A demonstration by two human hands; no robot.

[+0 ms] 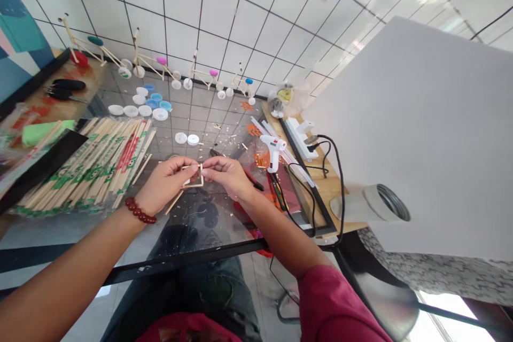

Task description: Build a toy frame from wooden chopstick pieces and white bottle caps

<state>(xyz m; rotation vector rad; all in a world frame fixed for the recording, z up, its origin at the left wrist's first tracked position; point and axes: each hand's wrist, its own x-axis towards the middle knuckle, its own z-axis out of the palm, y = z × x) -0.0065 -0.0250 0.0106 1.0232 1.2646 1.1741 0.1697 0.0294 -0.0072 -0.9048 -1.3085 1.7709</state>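
My left hand (170, 179) and my right hand (226, 173) meet over the glass table, fingertips almost touching. Between them they pinch a small frame of pale wooden sticks (193, 186), thumbs and index fingers closed on its upper part. A red bead bracelet is on my left wrist. Just below my left hand a loose stick (174, 202) lies at a slant. Two white bottle caps (187, 139) lie beyond the hands. A white glue gun (274, 150) stands to the right of my right hand.
Packs of chopsticks (92, 163) cover the left side. Small stick-and-cap models (196, 77) line the tiled wall, with white and blue caps (154, 104) in front. A power strip (300, 138) and black cables lie at right. Pliers with a red handle (254, 179) are beside my right hand.
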